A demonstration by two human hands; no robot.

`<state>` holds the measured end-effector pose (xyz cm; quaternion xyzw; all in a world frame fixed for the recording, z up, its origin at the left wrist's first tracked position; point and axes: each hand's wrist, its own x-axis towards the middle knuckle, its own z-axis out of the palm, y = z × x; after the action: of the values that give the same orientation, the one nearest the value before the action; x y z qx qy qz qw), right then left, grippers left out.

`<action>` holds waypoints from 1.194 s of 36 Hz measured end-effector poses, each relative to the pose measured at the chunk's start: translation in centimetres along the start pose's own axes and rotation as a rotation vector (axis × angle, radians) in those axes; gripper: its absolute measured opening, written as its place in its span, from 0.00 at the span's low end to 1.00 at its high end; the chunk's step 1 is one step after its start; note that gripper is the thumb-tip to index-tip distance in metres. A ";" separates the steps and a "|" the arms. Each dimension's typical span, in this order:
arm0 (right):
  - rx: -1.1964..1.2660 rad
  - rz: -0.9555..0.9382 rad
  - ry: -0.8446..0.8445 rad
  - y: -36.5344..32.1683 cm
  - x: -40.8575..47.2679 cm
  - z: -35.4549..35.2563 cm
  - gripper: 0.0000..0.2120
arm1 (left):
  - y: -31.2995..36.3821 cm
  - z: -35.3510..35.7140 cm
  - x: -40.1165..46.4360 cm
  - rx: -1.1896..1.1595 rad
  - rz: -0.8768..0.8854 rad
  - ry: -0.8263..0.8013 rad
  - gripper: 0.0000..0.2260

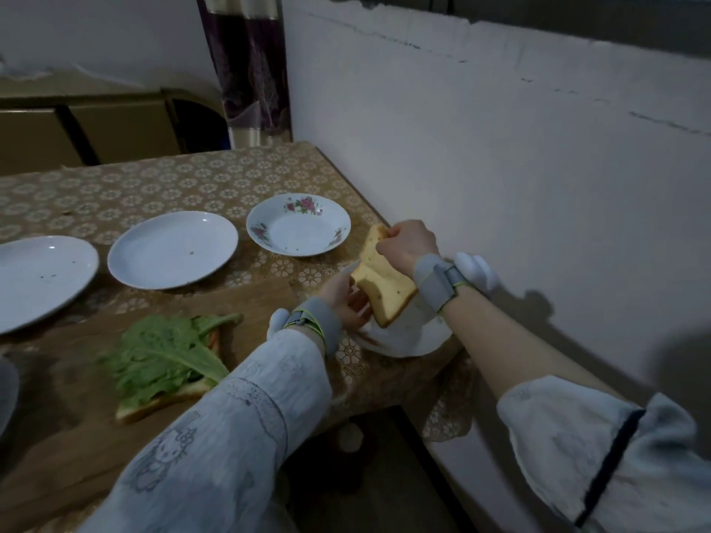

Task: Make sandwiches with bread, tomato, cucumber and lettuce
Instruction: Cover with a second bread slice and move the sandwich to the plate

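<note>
A slice of bread (383, 290) stands tilted above a white plate (419, 334) near the table's right edge. My right hand (409, 246) pinches the slice's top corner. My left hand (344, 302) holds its lower left edge from below. On a wooden cutting board (88, 425) to the left lies an open sandwich: a bread slice (154, 403) covered by lettuce leaves (165, 353), with a bit of red tomato (214, 338) showing at the lettuce's edge.
Three bare plates stand further back: a floral one (299, 225), a white one (173, 248), and a large white one (38, 277) at the left. A wall (500, 167) runs close along the table's right side. The patterned tablecloth (154, 182) covers the table.
</note>
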<state>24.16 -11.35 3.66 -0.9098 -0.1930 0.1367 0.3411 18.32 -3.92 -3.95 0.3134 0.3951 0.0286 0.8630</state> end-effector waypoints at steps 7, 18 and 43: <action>0.191 0.037 -0.040 -4.7 -1.0 1.0 0.08 | 3.8 -4.1 -2.2 0.041 0.133 0.008 0.09; 0.582 0.078 -0.270 -12.4 -5.2 9.1 0.14 | 10.0 -15.4 -10.0 0.075 0.372 0.220 0.08; 0.661 0.239 -0.510 -9.9 -8.6 17.2 0.16 | 8.1 -23.1 -11.1 0.452 0.261 0.600 0.05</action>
<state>7.40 1.48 -1.22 -0.7048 -0.1102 0.4501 0.5371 -3.87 11.29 -3.39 0.5209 0.5829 0.1405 0.6076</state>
